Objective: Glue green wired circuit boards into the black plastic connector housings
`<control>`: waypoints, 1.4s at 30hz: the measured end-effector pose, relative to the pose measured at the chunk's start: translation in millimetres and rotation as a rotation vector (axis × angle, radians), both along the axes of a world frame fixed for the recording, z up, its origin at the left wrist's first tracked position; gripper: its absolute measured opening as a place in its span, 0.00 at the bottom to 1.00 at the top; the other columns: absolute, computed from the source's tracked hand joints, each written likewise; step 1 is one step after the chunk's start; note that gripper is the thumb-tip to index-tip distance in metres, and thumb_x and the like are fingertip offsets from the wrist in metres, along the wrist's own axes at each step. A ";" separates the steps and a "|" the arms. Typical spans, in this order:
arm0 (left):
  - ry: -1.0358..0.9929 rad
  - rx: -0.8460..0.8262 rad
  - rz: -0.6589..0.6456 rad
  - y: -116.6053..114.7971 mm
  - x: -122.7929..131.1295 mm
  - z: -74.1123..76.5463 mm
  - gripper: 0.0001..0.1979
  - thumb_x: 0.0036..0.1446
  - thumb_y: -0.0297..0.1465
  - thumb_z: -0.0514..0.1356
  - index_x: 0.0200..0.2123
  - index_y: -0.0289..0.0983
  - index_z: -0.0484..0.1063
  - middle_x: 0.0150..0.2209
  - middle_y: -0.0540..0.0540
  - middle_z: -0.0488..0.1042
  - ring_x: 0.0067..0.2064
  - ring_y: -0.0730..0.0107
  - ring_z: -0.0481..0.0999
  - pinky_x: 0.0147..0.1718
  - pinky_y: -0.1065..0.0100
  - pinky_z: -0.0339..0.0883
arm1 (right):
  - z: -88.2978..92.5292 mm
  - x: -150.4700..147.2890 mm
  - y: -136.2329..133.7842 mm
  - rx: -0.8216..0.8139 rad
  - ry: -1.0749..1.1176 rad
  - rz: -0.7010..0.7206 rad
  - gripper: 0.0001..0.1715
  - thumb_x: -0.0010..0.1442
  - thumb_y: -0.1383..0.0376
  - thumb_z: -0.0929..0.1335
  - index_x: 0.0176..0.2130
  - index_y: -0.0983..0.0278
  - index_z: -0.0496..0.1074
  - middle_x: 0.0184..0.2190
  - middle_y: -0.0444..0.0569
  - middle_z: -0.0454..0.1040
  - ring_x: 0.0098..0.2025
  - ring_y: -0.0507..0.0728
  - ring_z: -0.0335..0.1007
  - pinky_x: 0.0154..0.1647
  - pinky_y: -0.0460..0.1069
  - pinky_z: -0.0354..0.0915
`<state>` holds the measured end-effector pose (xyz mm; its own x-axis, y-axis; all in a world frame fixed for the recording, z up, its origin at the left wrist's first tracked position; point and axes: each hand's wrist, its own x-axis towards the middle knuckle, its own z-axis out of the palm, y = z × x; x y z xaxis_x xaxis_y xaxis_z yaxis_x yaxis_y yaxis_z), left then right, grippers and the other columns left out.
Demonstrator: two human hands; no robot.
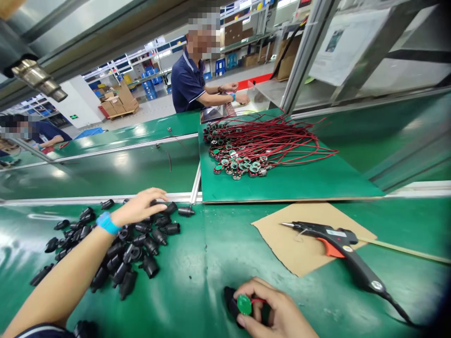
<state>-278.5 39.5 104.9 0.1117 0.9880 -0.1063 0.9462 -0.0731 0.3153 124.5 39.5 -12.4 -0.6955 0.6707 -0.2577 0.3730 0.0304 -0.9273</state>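
My left hand (141, 206) reaches out over a heap of small black plastic housings (130, 246) on the green bench, fingers stretched forward and touching the pieces at the far side of the heap. A blue band (107, 223) is on that wrist. My right hand (273, 310) rests low at the near edge, fingers curled round a black housing (231, 303) with a round green disc (244, 304) and a red wire pressed against it.
A black glue gun (338, 246) lies on a cardboard sheet (303, 244) to the right, cord trailing off right. Behind it a green board (289, 185) carries several red-wired round parts (246, 157). A person in a dark shirt (190, 82) works across the conveyor.
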 end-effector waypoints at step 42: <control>-0.615 0.121 0.180 -92.0 259.2 -75.2 0.14 0.62 0.39 0.63 0.43 0.42 0.61 0.31 0.54 0.68 0.30 0.69 0.69 0.28 0.69 0.65 | 37.6 29.3 1.6 -0.223 0.425 -0.077 0.27 0.59 0.42 0.71 0.38 0.64 0.72 0.29 0.41 0.69 0.23 0.47 0.60 0.24 0.45 0.60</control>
<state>-19.2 -52.5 29.7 -0.0516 0.9979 0.0379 0.5963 0.0004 0.8027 153.8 41.2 25.2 -0.7206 0.6854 -0.1050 -0.0467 -0.1990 -0.9789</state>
